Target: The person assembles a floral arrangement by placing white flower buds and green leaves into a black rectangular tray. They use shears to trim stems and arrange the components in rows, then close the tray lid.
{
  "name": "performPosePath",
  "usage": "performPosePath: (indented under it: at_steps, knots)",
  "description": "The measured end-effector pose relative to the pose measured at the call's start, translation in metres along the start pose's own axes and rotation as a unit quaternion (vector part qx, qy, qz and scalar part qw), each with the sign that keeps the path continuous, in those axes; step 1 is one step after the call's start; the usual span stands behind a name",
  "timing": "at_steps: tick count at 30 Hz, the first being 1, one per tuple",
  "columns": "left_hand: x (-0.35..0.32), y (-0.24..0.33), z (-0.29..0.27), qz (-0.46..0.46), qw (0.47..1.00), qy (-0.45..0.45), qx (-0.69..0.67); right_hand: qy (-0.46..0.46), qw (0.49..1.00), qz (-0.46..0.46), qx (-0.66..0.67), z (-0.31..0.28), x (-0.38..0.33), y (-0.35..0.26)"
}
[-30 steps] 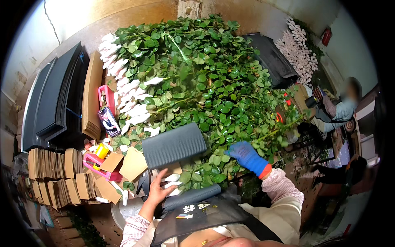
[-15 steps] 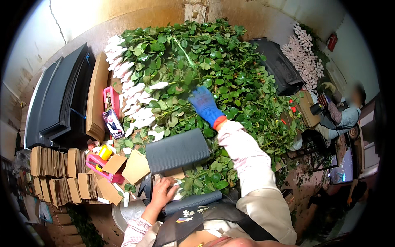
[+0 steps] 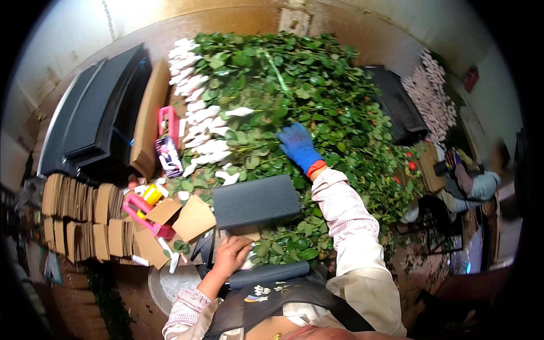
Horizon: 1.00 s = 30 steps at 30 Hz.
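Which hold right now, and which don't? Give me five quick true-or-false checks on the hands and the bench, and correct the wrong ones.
1. The right hand is over the leaves. True.
2. The left hand wears a blue glove. False: it is bare; the right one is gloved in blue.
3. White heads line the left side of the leaves. True.
4. The pink dispensers are right of the leaves. False: they are on the left.
5. The ridged grey sheet is nearer the person than the right hand. True.

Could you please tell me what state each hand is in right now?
Left hand: bare, at white-wrapped buds; grip cannot be told.
Right hand: blue-gloved, over leafy stems; grip cannot be told.
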<state>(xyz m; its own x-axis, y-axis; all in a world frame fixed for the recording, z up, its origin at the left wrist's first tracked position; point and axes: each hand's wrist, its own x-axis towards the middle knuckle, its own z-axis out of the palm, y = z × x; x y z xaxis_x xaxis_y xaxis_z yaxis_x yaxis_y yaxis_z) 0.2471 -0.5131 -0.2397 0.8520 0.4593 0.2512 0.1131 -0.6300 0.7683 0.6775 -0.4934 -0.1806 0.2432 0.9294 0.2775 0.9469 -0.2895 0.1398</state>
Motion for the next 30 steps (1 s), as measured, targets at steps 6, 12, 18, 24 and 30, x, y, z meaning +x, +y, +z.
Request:
performPosePath:
  at_steps: [6, 12, 18, 24, 30]
  knots:
    - [-0.013, -0.009, 0.0, -0.019, 1.0, 0.015, 0.001, 0.244, 0.958, -0.057, 0.137, -0.058, 0.021, -0.023]
    - [-0.015, -0.013, 0.002, -0.003, 1.0, 0.03, -0.009, 0.252, 0.953, -0.054, 0.156, -0.101, 0.007, -0.023]
    - [-0.01, -0.009, 0.006, 0.007, 0.999, 0.049, -0.007, 0.187, 0.973, -0.094, 0.099, -0.124, -0.009, -0.014]
    - [-0.007, -0.003, 0.005, -0.021, 0.999, 0.044, -0.02, 0.247, 0.957, -0.11, 0.109, -0.15, -0.088, -0.025]
    - [-0.011, -0.009, 0.006, -0.065, 0.996, 0.03, -0.054, 0.157, 0.987, -0.02, 0.037, -0.137, -0.148, 0.027]
